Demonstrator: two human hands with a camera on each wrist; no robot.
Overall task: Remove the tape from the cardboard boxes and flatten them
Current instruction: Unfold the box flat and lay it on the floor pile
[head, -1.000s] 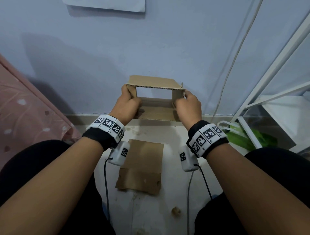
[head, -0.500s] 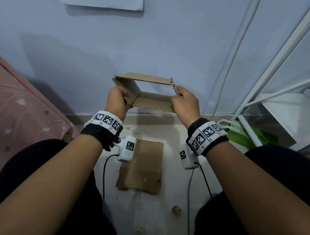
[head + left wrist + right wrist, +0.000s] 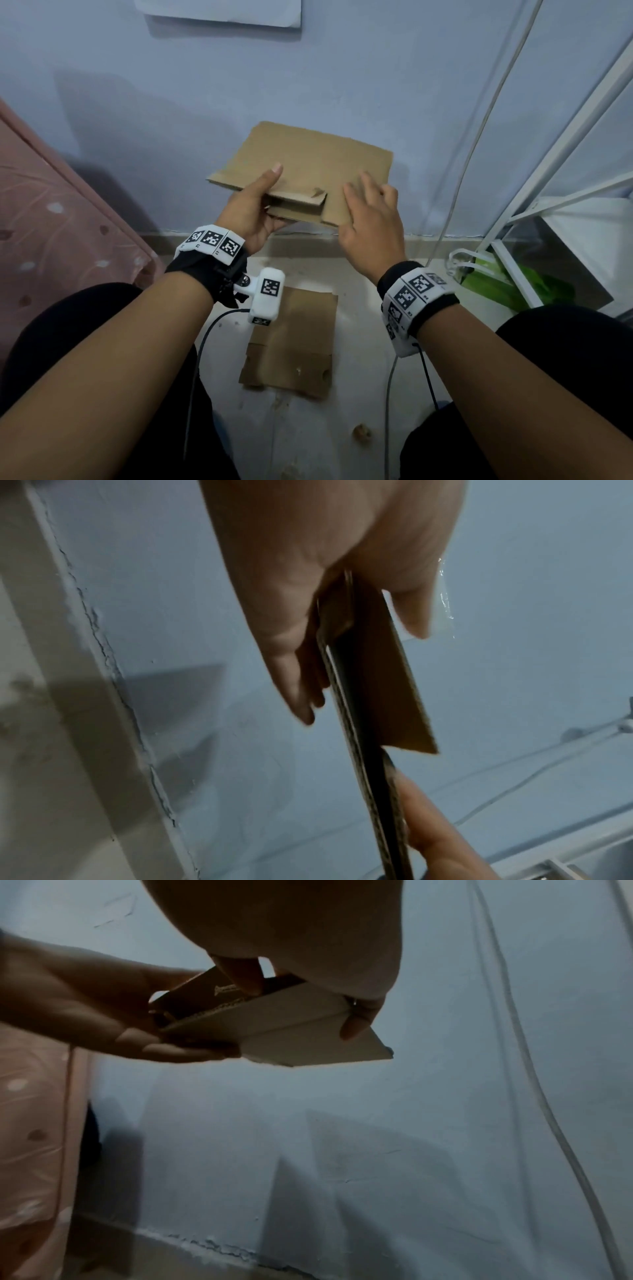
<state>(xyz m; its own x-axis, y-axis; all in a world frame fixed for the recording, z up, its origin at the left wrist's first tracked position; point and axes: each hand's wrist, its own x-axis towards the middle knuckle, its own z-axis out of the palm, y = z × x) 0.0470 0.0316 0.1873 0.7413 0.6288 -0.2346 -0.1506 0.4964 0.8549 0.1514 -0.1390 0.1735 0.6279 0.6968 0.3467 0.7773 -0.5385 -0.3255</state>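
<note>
cardboard box (image 3: 308, 171) is being held up in the air in front of the blue wall (image 3: 171, 102), collapsed nearly flat and tilted, with a small flap (image 3: 298, 202) sticking out on its near face. left hand (image 3: 253, 212) is gripping the box's left near edge — thumb lying on top, fingers underneath; the left wrist view is showing the layered board edge-on (image 3: 363, 723) pinched between thumb and fingers (image 3: 294, 669). right hand (image 3: 370, 219) is lying on the box's right near part with fingers spread and fairly straight; the right wrist view is showing its thumb (image 3: 243, 977) on one side and a fingertip (image 3: 356, 1023) wrapping the edge of the pale panel (image 3: 274, 1026), so it is pressing the board rather than clenching it.

directly below, on the dirty floor (image 3: 359, 377) between the person's knees, a second, flattened cardboard piece (image 3: 294, 346) is lying flat. a small crumb-like scrap (image 3: 361, 432) is sitting on the floor nearer the camera. pink patterned fabric (image 3: 51, 222) is filling the left side. on the right — a white metal frame (image 3: 548, 144), a thin cable (image 3: 479, 137) running down the wall, and a green plastic bag (image 3: 513, 284) at the frame's base. marker wristbands with small white camera units are sitting on both wrists.
</note>
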